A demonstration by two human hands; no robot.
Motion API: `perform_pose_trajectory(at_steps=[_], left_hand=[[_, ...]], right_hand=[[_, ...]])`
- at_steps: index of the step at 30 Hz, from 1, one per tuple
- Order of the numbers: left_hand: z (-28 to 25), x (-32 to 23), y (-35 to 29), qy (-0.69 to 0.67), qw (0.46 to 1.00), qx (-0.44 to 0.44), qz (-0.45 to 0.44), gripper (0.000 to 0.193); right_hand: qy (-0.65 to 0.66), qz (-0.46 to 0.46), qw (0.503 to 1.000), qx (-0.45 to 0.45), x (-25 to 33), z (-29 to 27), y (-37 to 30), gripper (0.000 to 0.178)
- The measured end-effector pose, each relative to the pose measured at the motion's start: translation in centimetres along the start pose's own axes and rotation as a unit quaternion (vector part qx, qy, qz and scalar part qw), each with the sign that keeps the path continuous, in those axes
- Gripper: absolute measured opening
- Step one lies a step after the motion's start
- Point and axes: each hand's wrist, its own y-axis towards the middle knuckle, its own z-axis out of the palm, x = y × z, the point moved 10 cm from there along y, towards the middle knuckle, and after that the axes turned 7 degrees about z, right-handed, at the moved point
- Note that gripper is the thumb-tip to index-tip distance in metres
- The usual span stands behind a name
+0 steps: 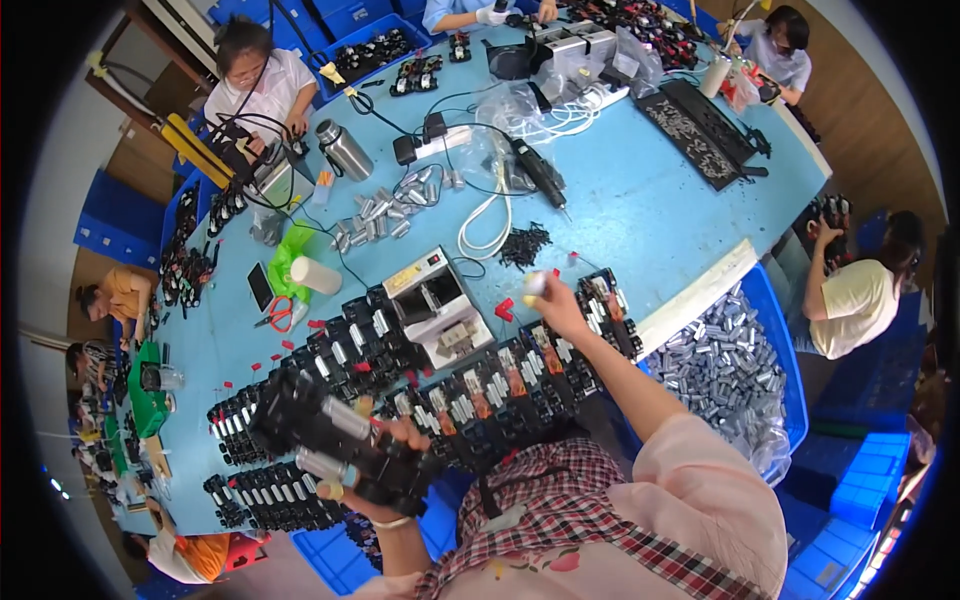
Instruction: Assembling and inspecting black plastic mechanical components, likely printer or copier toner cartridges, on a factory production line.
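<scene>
— Where have you got it, and how are you holding it?

— The black assembly [328, 437] is in my left hand [368, 503], lifted above the near side of the bench [640, 165] and tilted. Those fingers are curled in firmly against its frame.

— And the other one?

— My right hand [560, 308] reaches out over the far end of the row of black units [480, 400], near some small red pieces [504, 309]. Its fingers are bent inward, with pale coverings at the tips; I can't tell whether they pinch anything.

— Any advice for doing this well?

— I'd grip by the frame, not the cylinders, and level the piece before working on it. I'd also lift my right wrist clear, so my forearm doesn't nudge the units beneath.

— What does the piece look like?

— Chunky and mostly black, with an uneven outline. Two shiny silver cylinders [345, 418] sit in it, roughly side by side with a dark gap between. Its finer details are too blurred for me to make out.
</scene>
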Motion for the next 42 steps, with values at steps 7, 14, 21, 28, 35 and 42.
perform_pose_trajectory(at_steps=[7, 14, 21, 28, 35, 42], left_hand=[[-3.7, 0.8, -1.7, 0.022, 0.996, -0.088, 0.005, 0.098], [-5.0, 0.0, -1.8, 0.02, 0.994, -0.105, 0.026, 0.099], [-4.9, 0.2, -1.8, 0.019, 0.994, -0.104, 0.01, 0.101], [-4.8, -0.7, -2.6, 0.011, 0.993, -0.116, 0.027, 0.101], [-3.6, -1.7, -2.9, -0.007, 0.997, -0.075, 0.035, 0.106], [-1.5, -0.8, -0.8, -0.03, 0.999, -0.002, 0.024, 0.103]], right_hand=[[-0.357, -0.186, 0.915, -0.012, -1.5, 6.4, 6.4, 0.033], [-0.341, -0.053, 0.926, -0.155, -2.7, 0.0, 6.3, 0.014], [-0.43, 0.012, 0.887, -0.168, -4.2, 0.2, 8.0, 0.01], [-0.28, -0.003, 0.94, -0.196, -2.9, -1.9, 7.2, 0.01], [0.053, 0.046, 0.997, 0.017, 4.9, 3.7, -0.2, 0.01], [0.041, -0.049, 0.974, 0.217, 18.9, 12.3, -14.7, 0.008]])
